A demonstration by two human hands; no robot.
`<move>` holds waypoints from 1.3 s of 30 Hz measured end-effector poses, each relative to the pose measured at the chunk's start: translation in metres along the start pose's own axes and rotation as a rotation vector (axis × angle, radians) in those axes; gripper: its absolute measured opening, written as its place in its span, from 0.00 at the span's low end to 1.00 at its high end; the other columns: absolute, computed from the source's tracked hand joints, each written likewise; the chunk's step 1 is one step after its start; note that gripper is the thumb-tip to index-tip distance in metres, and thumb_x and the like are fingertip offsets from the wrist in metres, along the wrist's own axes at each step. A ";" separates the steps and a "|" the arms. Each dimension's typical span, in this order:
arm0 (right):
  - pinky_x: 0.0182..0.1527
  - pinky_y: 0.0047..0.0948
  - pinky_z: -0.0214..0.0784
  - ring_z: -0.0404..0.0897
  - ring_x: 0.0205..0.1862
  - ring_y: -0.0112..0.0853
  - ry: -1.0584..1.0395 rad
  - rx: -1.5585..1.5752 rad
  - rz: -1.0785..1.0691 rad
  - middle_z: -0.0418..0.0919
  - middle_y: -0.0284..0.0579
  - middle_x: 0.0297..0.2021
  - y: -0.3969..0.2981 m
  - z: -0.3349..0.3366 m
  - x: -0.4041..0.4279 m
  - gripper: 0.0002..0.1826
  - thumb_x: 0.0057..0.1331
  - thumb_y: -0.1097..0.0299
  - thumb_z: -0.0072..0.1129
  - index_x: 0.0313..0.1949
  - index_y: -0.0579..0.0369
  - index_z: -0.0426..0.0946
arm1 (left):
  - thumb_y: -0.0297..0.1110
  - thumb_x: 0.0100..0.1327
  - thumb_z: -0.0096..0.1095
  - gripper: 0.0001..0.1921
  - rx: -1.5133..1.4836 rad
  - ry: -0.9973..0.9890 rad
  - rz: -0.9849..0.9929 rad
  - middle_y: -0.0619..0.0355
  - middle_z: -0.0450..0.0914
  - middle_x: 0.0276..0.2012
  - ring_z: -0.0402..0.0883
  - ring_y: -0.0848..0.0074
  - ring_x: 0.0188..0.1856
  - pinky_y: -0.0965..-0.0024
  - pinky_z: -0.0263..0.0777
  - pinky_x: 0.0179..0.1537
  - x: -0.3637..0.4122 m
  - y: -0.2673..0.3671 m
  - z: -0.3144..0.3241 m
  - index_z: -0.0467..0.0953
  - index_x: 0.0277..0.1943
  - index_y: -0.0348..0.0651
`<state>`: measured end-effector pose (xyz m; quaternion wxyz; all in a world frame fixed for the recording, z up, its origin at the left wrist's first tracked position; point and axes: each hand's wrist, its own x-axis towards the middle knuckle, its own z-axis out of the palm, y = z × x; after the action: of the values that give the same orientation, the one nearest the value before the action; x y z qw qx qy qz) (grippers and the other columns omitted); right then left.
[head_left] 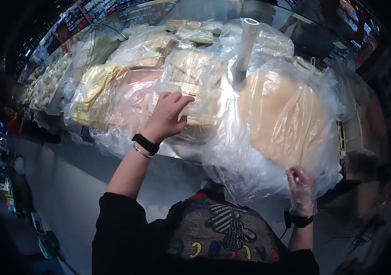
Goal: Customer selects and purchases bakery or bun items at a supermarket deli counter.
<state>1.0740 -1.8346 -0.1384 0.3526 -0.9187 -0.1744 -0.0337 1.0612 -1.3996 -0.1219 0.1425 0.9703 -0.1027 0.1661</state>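
Note:
My left hand (169, 115), bare and with fingers bent and apart, hovers over a clear plastic-wrapped stack of pale rectangular food sheets (185, 75). It holds nothing. A thin clear plastic glove covers my right hand (300, 189), which is at the near edge of a large round stack of thin beige food sheets (281, 106). Its fingers look pinched on the loose clear plastic film (250, 172) that covers this stack and hangs over the counter's front edge. Part of the fingertips is hidden by the glare and plastic.
A white tube (247, 44) stands upright behind the stacks. To the left lie yellow sheets (95, 89) and pinkish sheets (126, 106) in plastic, then a tray of small whitish pieces (49, 86). A glass guard (209, 12) bounds the far side. Another person (314, 27) stands beyond it.

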 end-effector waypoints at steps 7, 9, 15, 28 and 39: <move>0.47 0.38 0.74 0.81 0.47 0.44 0.104 0.140 -0.561 0.79 0.53 0.51 -0.070 0.071 0.128 0.37 0.55 0.61 0.76 0.62 0.56 0.70 | 0.17 0.52 0.65 0.40 0.013 0.218 0.029 0.47 0.75 0.52 0.74 0.54 0.52 0.57 0.70 0.54 -0.043 -0.006 -0.021 0.64 0.71 0.46; 0.52 0.38 0.74 0.81 0.50 0.46 0.088 0.168 -0.415 0.78 0.55 0.54 -0.106 0.105 0.160 0.45 0.55 0.55 0.76 0.68 0.57 0.64 | 0.23 0.52 0.72 0.44 0.184 0.294 0.038 0.48 0.75 0.53 0.75 0.56 0.52 0.57 0.69 0.54 -0.054 -0.010 -0.030 0.60 0.73 0.46; 0.54 0.35 0.74 0.82 0.50 0.41 0.073 0.070 -0.066 0.80 0.56 0.51 -0.151 0.215 0.251 0.43 0.57 0.55 0.74 0.67 0.60 0.64 | 0.50 0.45 0.82 0.59 0.008 0.258 -0.443 0.55 0.77 0.31 0.77 0.66 0.30 0.66 0.73 0.36 -0.069 -0.083 -0.033 0.51 0.77 0.45; 0.49 0.23 0.75 0.81 0.47 0.26 -0.560 1.326 0.252 0.81 0.40 0.50 -0.142 0.282 0.221 0.18 0.70 0.67 0.59 0.58 0.56 0.76 | 0.28 0.72 0.55 0.12 -1.543 0.092 -0.258 0.54 0.83 0.45 0.82 0.74 0.50 0.72 0.74 0.55 0.056 -0.142 -0.007 0.77 0.54 0.33; 0.60 0.39 0.72 0.80 0.55 0.41 0.370 0.252 -0.067 0.73 0.52 0.62 -0.180 0.212 0.160 0.39 0.67 0.47 0.62 0.66 0.62 0.63 | 0.58 0.49 0.77 0.59 -0.152 -0.122 0.052 0.34 0.57 0.72 0.60 0.47 0.72 0.54 0.54 0.72 0.131 -0.202 0.100 0.51 0.74 0.31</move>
<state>1.1494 -1.5233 -0.1528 0.4894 -0.8393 -0.1399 -0.1911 1.2614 -1.2607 -0.2155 0.2050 0.9620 -0.1489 0.1020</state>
